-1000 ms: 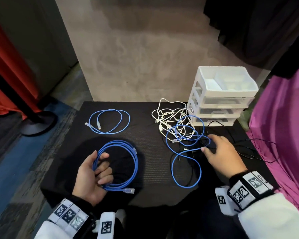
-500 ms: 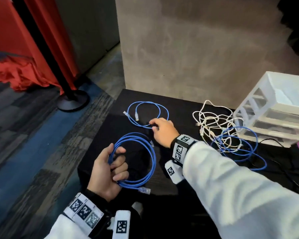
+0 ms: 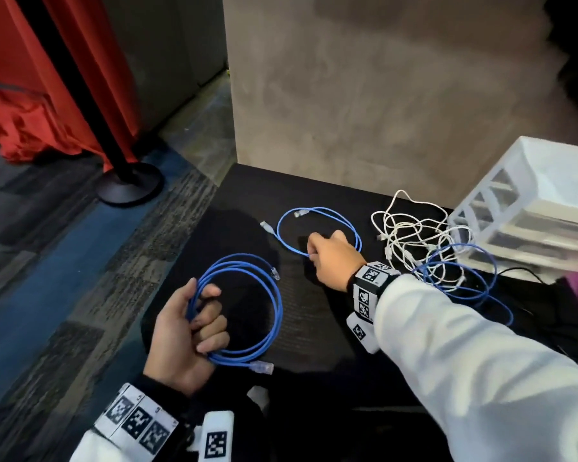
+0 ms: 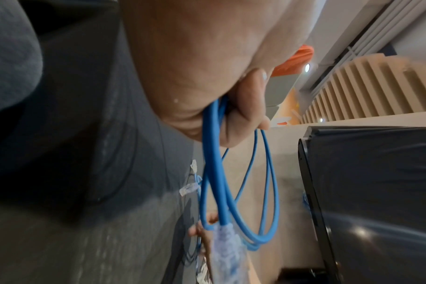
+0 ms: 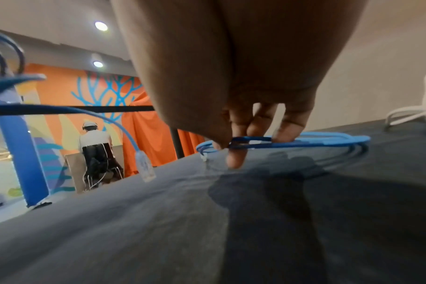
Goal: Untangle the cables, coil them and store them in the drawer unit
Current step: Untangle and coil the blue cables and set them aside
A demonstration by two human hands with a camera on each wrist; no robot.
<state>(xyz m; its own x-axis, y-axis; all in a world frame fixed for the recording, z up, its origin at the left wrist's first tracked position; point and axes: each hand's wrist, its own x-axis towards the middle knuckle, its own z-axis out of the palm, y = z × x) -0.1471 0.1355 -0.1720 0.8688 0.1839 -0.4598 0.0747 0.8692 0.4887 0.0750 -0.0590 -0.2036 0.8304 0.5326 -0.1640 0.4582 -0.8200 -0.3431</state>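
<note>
At the right edge of the head view the white plastic drawer unit (image 3: 528,208) stands shut, the tangled white and blue cables (image 3: 424,251) beside it. At lower centre, the left hand (image 3: 184,335) still grips the large coiled blue cable (image 3: 244,308). The right hand (image 3: 334,261), which a second ago was at the tangle, now pinches the small blue cable loop (image 3: 317,231) at centre, probably gathering coils for storing.

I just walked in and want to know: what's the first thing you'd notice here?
Bright blue loops: the left hand grips a big blue coil near the table's front, and the right hand pinches a smaller blue coil farther back. Right of that lies a tangle of white and blue cables beside the white drawer unit.
</note>
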